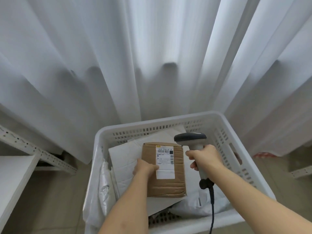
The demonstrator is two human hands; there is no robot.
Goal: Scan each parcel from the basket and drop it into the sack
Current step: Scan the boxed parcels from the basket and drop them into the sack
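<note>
Left hand [145, 167] fingers clamp brown parcel [166, 181] in basket [224, 132]; right hand [205, 157] fingers wrapped round scanner [190, 138], head above parcel label [165, 160].

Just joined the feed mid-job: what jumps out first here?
The brown box with its white label face up, in the white basket, left hand on its edge. Right of it, the right hand grips the scanner over the box. White curtains fill the background.
</note>
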